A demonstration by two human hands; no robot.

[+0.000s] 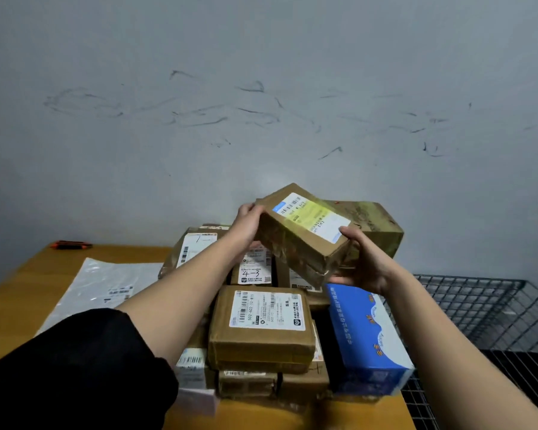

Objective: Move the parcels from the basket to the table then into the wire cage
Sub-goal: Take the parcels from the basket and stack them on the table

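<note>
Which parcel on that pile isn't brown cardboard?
The blue and white box at the pile's right edge, beside the wire cage; the other boxes are brown.

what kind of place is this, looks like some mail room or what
Probably a small parcel sorting or pickup room. Labelled cardboard parcels are piled on a wooden table, a wire cage stands beside it, and both hands hold up a taped box.

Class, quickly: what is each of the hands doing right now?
Left hand: grips the far end of the raised box.
Right hand: grips the same box at its near end, fingers underneath.
</note>
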